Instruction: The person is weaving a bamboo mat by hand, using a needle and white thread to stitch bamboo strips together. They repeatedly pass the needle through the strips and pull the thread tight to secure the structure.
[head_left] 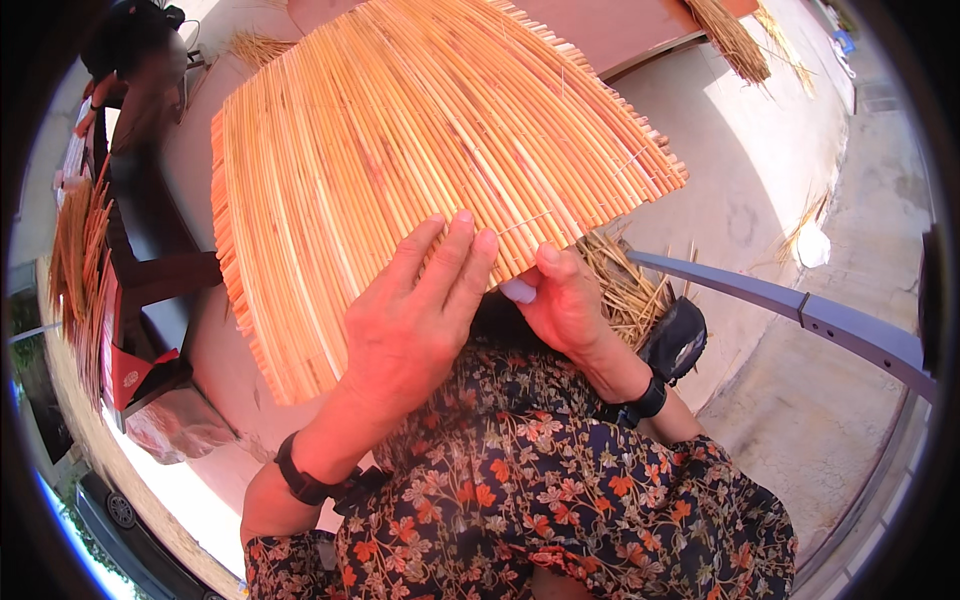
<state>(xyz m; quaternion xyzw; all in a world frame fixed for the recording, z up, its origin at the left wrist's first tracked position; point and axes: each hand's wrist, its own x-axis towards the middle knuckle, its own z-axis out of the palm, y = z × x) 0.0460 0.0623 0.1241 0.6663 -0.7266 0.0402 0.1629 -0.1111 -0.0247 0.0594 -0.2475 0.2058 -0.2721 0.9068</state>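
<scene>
A stiff mat of thin straw-coloured reeds (pixel 400 130), laid side by side and bound with fine thread, is held up tilted in front of me. My left hand (pixel 410 310) lies on its face near the close edge, fingers stretched out and slightly apart. At that same edge my right hand (pixel 565 300) pinches the mat's border between thumb and fingers. A small pale lavender patch shows at one right fingertip; I cannot make out what it is. Parts of the right fingers are hidden beneath the mat.
Cut straw pieces (pixel 630 290) lie beside a black shoe (pixel 675 340) at my right. A grey metal bar (pixel 780 290) crosses on the right. Reed bundles (pixel 80 260) stand at the left by a dark wooden frame (pixel 150 270). Another person (pixel 130 60) is at upper left.
</scene>
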